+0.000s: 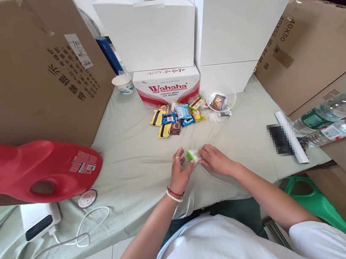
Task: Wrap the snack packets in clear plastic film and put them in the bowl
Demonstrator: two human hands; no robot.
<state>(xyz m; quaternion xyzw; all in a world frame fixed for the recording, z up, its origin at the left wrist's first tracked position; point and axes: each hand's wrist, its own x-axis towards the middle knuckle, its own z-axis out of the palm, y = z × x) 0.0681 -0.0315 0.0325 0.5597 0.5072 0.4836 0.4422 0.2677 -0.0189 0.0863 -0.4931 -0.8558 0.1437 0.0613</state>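
Both hands meet at the middle of the pale green tablecloth (132, 160). My left hand (180, 171) and my right hand (215, 159) pinch the two ends of a small snack packet (194, 155) with a green edge and a clear wrapper. The left wrist wears red and white bead bracelets. Farther back lies a pile of several wrapped snacks (176, 118), and beside it a clear round dish (220, 101) holds one packet.
A red jug (38, 170) lies at the left, with a white power bank (40, 219) and cable below it. White boxes (150, 30) and a Wahaha carton (167, 85) stand behind, a paper cup (123, 84) beside them. Cardboard boxes flank both sides. Water bottles (334, 119) lie right. A person sits behind the boxes.
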